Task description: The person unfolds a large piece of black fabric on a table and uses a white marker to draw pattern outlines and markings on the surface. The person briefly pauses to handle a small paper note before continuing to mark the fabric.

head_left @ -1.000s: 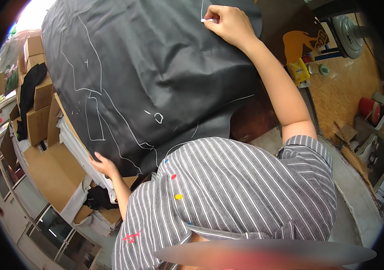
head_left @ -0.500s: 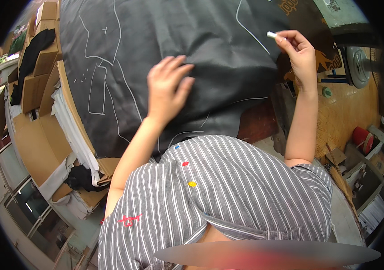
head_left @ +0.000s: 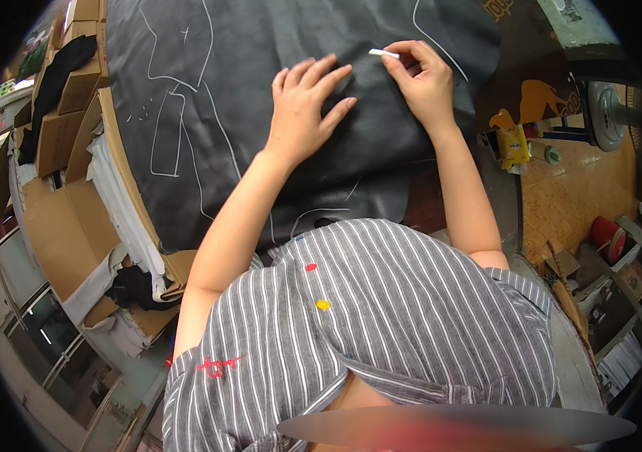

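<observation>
A large black leather-like sheet (head_left: pixel 253 113) is spread in front of me, marked with thin white outlines, mostly along its left part. My right hand (head_left: pixel 426 81) pinches a short white stick of chalk (head_left: pixel 383 53) between thumb and fingertips, its free end pointing left over the sheet. My left hand (head_left: pixel 307 109) rests on or just above the sheet's middle, palm down with fingers spread, holding nothing. Whether the chalk tip touches the sheet, I cannot tell.
Opened cardboard boxes (head_left: pixel 65 218) with pale and black cloth stand along the left. A dark brown printed sheet (head_left: pixel 528 75) lies at the right. Beyond it are a grey fan-like object (head_left: pixel 605 117) and a yellow packet (head_left: pixel 514 148). A red object (head_left: pixel 607 235) sits lower right.
My right hand has moved left with the chalk, from the sheet's right edge toward its middle. My left hand has shifted slightly right and farther away. The yellow packet has come into view.
</observation>
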{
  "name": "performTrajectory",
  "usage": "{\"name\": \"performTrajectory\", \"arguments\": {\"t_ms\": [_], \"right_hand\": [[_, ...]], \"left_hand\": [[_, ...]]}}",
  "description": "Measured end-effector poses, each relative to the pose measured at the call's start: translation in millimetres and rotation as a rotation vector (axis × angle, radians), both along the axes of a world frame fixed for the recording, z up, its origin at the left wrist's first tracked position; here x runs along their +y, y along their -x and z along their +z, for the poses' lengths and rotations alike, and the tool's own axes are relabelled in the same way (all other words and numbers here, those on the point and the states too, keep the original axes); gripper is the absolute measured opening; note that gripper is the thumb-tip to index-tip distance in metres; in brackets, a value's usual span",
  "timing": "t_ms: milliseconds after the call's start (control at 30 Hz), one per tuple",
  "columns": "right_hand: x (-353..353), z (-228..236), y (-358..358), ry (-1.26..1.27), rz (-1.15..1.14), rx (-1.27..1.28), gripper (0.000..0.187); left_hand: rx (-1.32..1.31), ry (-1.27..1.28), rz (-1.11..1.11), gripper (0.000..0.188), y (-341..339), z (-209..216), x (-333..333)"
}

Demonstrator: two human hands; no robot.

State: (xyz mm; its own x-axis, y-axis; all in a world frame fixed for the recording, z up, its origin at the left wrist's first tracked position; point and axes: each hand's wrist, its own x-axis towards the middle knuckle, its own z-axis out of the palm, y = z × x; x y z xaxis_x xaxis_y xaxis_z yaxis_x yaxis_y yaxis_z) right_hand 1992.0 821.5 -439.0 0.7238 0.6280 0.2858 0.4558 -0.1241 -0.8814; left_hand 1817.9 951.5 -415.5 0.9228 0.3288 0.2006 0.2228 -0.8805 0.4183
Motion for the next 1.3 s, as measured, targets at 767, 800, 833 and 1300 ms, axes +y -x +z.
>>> {"name": "performTrajectory", "arguments": {"t_ms": [767, 800, 833, 1300], "right_hand": [[-32, -7, -29, -0.406, -0.118, 0.567, 0.007], [-36, -10, -34, -0.454, -0.202, 0.509, 0.009], [-43, -13, -38, -0.433, -0.207, 0.441, 0.010], [-37, -5, 4, -0.094, -0.040, 0.349, 0.016]], "left_hand": [[0.124, -0.066, 0.129, 0.080, 8, -3, -6], [0.111, -0.074, 0.127, 0.082, 4, -2, -5], [0.113, -0.046, 0.095, 0.088, -3, -2, -4], [0.395, 0.068, -0.255, 0.132, -44, -5, 41]]}}
